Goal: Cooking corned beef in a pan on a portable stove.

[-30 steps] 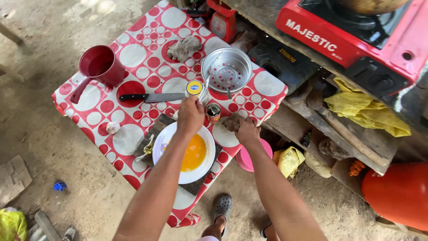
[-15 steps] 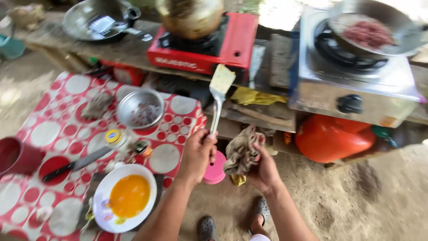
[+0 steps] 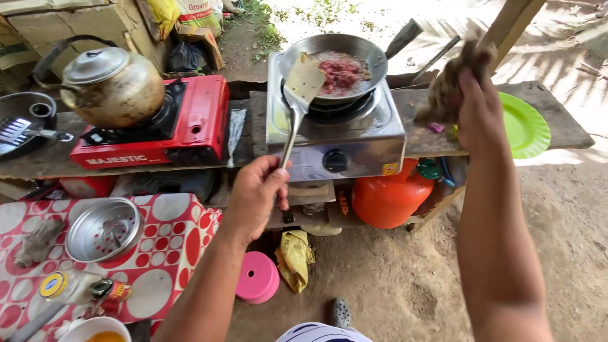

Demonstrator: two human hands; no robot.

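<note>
1. The left hand (image 3: 256,193) is curled tight around a spatula (image 3: 297,101) handle, its blade tilted at the frying pan (image 3: 335,60) rim.
2. The right hand (image 3: 478,104) clutches a crumpled rag (image 3: 453,82) beside the silver stove (image 3: 335,136).
3. Reddish meat (image 3: 339,73) lies in the pan.

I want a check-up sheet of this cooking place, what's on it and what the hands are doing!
Surface: rough wooden plank bench carrying two stoves.
Job's things: slotted metal spatula, blade at the rim of the dark round frying pan of reddish minced food, on the silver gas stove.
Clutter: dented metal kettle on the red gas stove; round green plate; metal strainer bowl on the red-and-white spotted tablecloth.
Hands: left hand grips the spatula handle; right hand holds a crumpled brownish cloth.
Cables: nothing seen.
Surroundings: orange gas cylinder, pink round lid, dirt ground.
</note>
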